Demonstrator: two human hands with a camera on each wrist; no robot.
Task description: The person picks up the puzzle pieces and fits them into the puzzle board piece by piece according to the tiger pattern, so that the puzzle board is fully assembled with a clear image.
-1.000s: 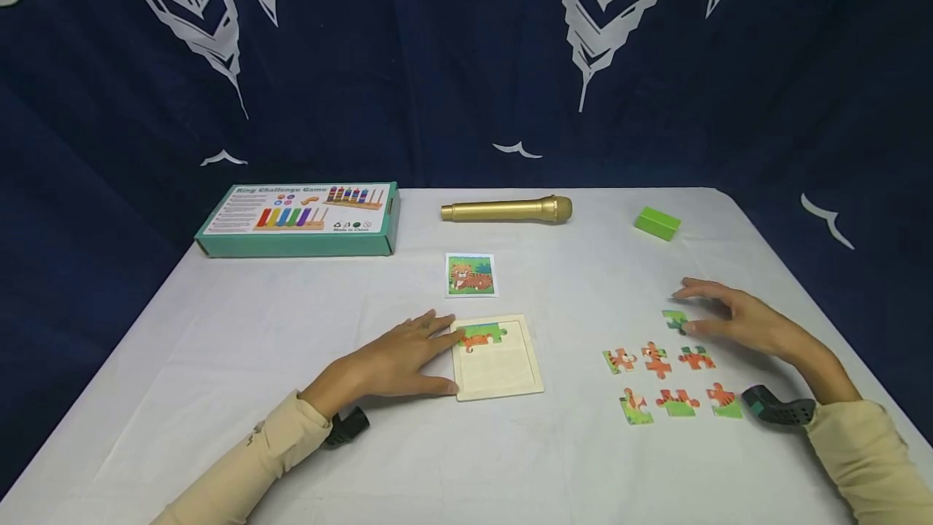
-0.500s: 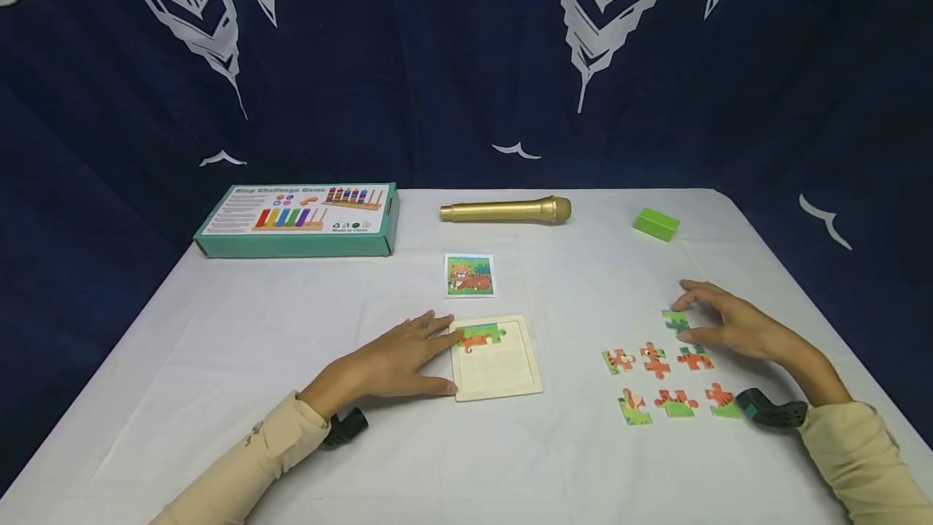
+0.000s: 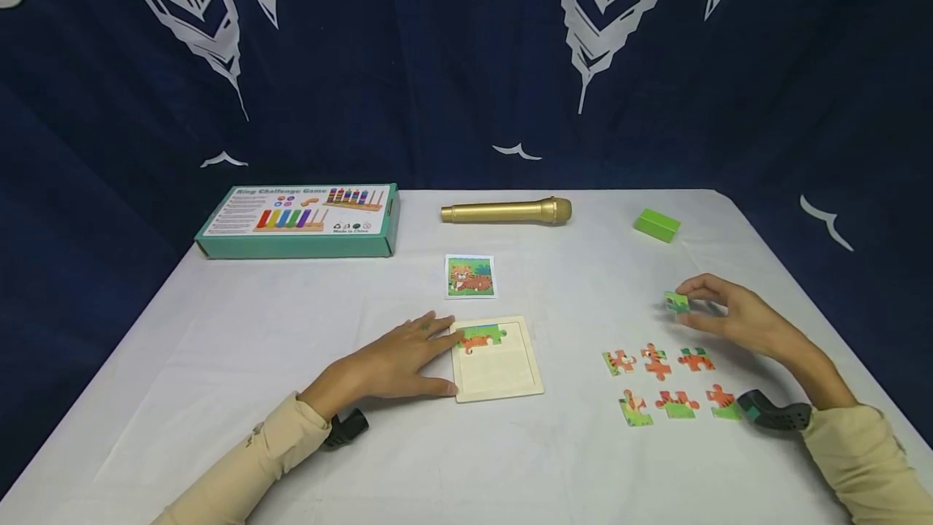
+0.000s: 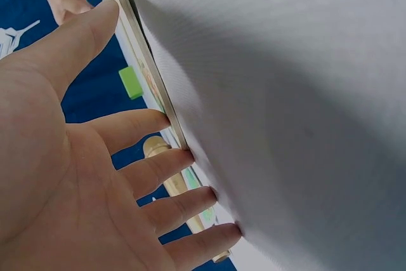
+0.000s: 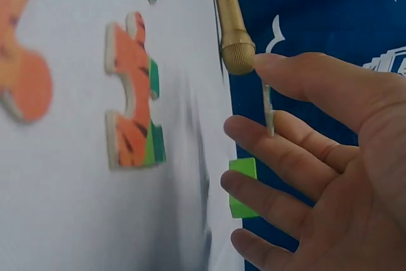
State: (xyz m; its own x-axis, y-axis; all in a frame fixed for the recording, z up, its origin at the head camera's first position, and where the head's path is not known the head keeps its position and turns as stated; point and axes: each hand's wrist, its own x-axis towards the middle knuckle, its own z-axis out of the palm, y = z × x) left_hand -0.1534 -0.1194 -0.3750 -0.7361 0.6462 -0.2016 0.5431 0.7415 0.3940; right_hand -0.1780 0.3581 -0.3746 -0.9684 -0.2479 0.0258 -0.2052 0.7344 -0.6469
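Observation:
My right hand (image 3: 739, 317) pinches a green jigsaw piece (image 3: 676, 302) between thumb and fingers, lifted off the table; in the right wrist view that piece (image 5: 268, 109) shows edge-on. Below it on the cloth lie several orange-and-green tiger pieces, among them a striped one (image 3: 696, 359) nearest the hand. My left hand (image 3: 397, 359) rests with spread fingers at the left edge of a pale wooden puzzle tray (image 3: 503, 375). A joined green-and-orange section (image 3: 481, 336) fills the tray's upper left. In the left wrist view the thumb and index finger touch the tray's edge (image 4: 149, 68).
A tiger picture card (image 3: 470, 277) lies behind the tray. Along the back are a teal game box (image 3: 295, 245), a gold microphone (image 3: 503, 211) and a green block (image 3: 658, 224). A dark blue patterned curtain (image 3: 466, 71) hangs behind the table.
The right hand has taken hold of the green jigsaw piece and raised it from the cloth. The left hand stays at the tray's edge.

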